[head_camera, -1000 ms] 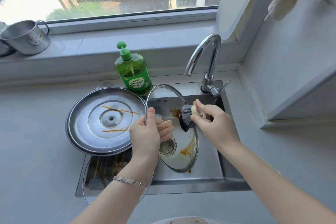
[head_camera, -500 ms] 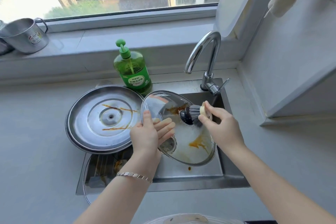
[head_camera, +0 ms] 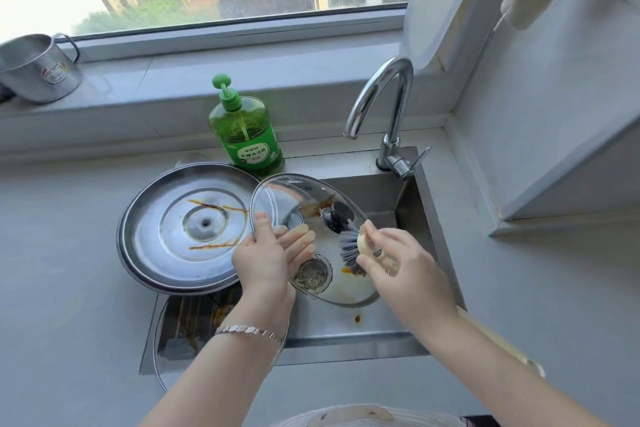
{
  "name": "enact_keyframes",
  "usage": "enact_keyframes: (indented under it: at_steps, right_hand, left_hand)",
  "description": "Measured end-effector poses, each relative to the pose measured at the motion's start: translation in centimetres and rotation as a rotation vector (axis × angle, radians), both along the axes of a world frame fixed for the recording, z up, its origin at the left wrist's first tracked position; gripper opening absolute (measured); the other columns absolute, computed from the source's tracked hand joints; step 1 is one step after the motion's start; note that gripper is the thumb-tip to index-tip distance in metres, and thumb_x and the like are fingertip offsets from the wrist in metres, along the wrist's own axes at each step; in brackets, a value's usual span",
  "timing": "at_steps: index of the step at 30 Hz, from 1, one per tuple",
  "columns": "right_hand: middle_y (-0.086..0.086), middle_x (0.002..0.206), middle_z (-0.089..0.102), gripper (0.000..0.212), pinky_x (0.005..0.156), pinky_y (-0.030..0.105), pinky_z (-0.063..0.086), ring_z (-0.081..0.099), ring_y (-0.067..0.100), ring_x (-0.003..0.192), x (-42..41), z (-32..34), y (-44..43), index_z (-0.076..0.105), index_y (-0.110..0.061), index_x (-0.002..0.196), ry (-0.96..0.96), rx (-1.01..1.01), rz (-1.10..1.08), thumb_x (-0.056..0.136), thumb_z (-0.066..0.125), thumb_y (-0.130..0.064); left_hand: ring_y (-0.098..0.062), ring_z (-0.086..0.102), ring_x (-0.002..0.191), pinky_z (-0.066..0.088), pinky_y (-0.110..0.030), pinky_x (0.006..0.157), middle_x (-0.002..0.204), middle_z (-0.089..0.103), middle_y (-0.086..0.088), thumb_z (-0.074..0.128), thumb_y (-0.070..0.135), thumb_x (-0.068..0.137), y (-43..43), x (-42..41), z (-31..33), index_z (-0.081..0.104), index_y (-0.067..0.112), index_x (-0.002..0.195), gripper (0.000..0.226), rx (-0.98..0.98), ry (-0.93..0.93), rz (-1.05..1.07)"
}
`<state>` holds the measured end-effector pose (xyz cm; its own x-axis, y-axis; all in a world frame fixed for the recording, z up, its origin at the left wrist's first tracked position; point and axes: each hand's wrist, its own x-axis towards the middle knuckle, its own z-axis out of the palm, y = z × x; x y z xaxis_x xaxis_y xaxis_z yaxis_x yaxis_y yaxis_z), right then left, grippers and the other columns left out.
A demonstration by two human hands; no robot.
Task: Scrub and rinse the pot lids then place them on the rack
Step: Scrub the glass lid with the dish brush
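Here left hand holds glass lid (brush in right hand).

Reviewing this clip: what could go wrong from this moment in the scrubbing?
1. The left hand pinches the tilted glass lid only at its rim; pressure from the brush in the right hand could make it slip and strike the sink.
2. The steel lid, streaked with sauce, lies partly over the sink's edge close to that hand; a nudge might tip it in.
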<state>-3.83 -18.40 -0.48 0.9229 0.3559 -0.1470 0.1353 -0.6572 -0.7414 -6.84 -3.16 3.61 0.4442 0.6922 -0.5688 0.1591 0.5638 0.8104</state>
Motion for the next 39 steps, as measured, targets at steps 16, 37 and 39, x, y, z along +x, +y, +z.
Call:
enact_keyframes:
  at_steps: [16, 37, 39]
  right_hand:
    - [-0.029, 0.116, 0.051, 0.045, 0.074, 0.024, 0.045, 0.054, 0.0, 0.095, 0.0, -0.4, -0.9, 0.055, -0.049, 0.122, -0.073, 0.029, 0.159, 0.082, 0.068, -0.035]
    - [-0.018, 0.124, 0.056, 0.046, 0.075, 0.02, 0.04, 0.054, 0.001, 0.099, 3.0, -1.3, -3.5, 0.052, -0.044, 0.127, 0.064, -0.119, 0.069, 0.084, 0.065, -0.035]
    - [-0.008, 0.12, 0.059, 0.054, 0.073, 0.011, 0.036, 0.053, 0.008, 0.102, 4.5, -0.6, -4.0, 0.051, -0.032, 0.132, 0.177, 0.01, -0.095, 0.082, 0.069, -0.027]
  left_hand:
    - [-0.019, 0.066, 0.046, 0.056, -0.028, 0.049, 0.07, 0.067, -0.02, 0.041, 0.035, 0.1, 1.3, -0.2, 0.7, 0.048, -0.002, 0.095, 0.038, -0.025, -0.001, 0.011]
    - [-0.019, 0.067, 0.047, 0.055, -0.025, 0.043, 0.065, 0.068, -0.018, 0.04, 0.036, 0.1, 4.2, 0.2, 0.1, 0.047, -0.002, 0.1, 0.038, -0.077, 0.037, -0.075]
    - [-0.018, 0.067, 0.046, 0.054, -0.025, 0.041, 0.058, 0.068, -0.014, 0.039, 0.034, 0.101, 5.1, 0.3, 0.3, 0.049, -0.001, 0.099, 0.037, -0.109, 0.056, -0.135]
